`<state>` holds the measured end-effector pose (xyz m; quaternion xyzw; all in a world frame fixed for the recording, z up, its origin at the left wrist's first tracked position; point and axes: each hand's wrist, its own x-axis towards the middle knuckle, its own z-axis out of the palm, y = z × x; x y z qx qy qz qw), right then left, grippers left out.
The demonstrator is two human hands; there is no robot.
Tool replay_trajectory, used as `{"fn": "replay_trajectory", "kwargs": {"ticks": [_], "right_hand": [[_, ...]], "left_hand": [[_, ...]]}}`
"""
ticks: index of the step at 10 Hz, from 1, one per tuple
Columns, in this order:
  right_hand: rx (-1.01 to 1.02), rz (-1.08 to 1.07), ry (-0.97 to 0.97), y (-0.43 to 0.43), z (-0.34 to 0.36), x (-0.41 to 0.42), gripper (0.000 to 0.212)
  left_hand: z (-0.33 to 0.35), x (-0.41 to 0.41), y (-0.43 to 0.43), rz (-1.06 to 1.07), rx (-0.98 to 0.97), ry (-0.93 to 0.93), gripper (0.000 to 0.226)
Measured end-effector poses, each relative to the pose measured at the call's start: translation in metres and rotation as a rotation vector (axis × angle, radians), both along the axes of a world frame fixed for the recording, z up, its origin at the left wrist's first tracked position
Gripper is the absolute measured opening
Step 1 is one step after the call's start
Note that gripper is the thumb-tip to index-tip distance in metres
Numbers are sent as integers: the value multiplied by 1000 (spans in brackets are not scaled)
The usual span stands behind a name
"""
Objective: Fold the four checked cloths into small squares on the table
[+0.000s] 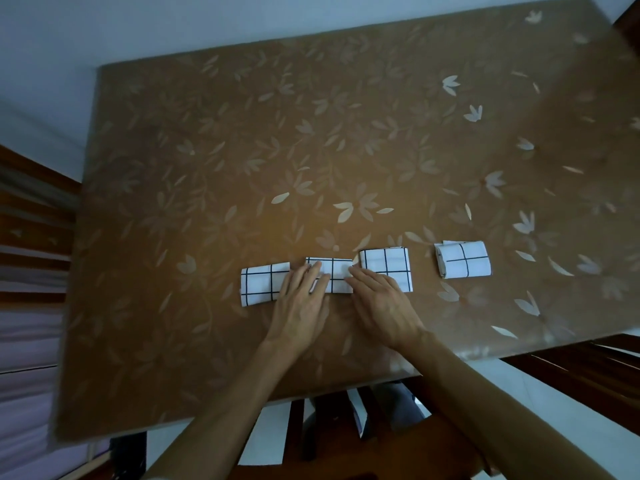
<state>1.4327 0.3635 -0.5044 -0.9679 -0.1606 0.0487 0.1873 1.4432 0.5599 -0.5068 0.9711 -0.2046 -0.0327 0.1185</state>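
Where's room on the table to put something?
Bare: the brown leaf-patterned table beyond the white checked cloths, and the gap left of the rightmost cloth. Crowded: the other three, around the left hand and right hand.

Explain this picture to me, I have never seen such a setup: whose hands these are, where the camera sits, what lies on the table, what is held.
There is no machine here. A person works with bare hands, and the one picture comes from a camera worn on their head, looking down. On the brown leaf-patterned table four folded checked cloths lie in a row: the leftmost cloth, the second cloth, the third cloth and the far-right cloth, set apart. The left hand and the right hand lie flat on the second cloth, fingers straight. Nothing is gripped.
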Motion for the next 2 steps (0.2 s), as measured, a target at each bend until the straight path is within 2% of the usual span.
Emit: {"fn": "replay_trajectory", "kwargs": {"ticks": [2], "right_hand": [[101, -248, 120, 4, 49, 1, 32]], "left_hand": [[50, 0, -3, 126, -120, 124, 27]]}}
